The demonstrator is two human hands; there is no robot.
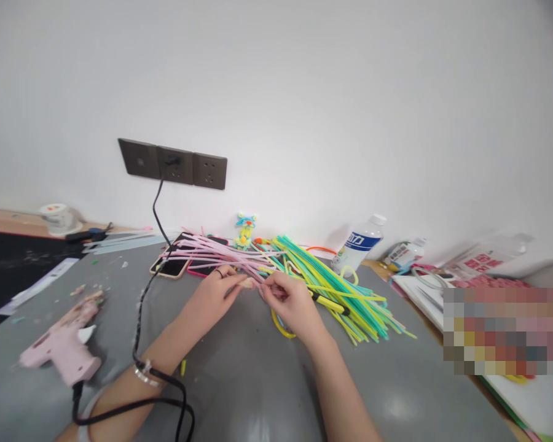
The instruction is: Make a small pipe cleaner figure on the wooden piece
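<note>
My left hand [219, 293], with a dark ring on one finger, pinches a small pale piece [247, 283] between its fingertips. What kind of piece it is does not show clearly. Close beside it my right hand [289, 301] is closed, thumb against curled fingers; whatever it grips is hidden or too small to name. Just behind both hands lies a loose bundle of thin pink plastic strips [212, 248]. A pile of yellow and green strips [350, 301] spreads out to the right, with a yellow-and-black utility knife [330, 303] among them.
A pink glue gun [67, 347] lies at left; its black cord [138, 325] crosses my left forearm up to the wall socket [175, 164]. Phones [171, 267] lie under the pink strips. A small colourful figure [245, 230] and a bottle [359, 242] stand near the wall.
</note>
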